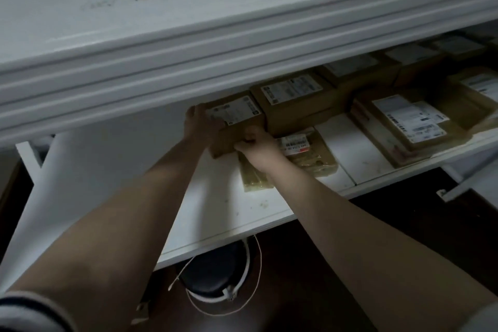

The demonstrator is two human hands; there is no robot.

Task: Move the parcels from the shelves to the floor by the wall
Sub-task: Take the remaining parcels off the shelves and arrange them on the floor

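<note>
My left hand (199,124) is wrapped over the far left corner of a small brown parcel (237,118), fingers bent onto the edge of its white label. My right hand (256,144) clutches the parcel's near side, fingers curled tight against the cardboard. The small brown parcel sits at the left end of a row on the lower shelf (215,210), tucked just under the lip of the upper shelf (188,8), and touches a second brown box (293,97) on its right. A flat yellowish mailer (310,153) lies on the shelf beneath my right wrist, up against the parcel. Further right, a stack of flat labelled parcels (412,121) rests near the shelf's front edge, with more boxes behind, too dim to tell apart. Below, on the dark floor (296,304), stands a round black stool (213,275) with a white cord (246,264) draped over it
</note>
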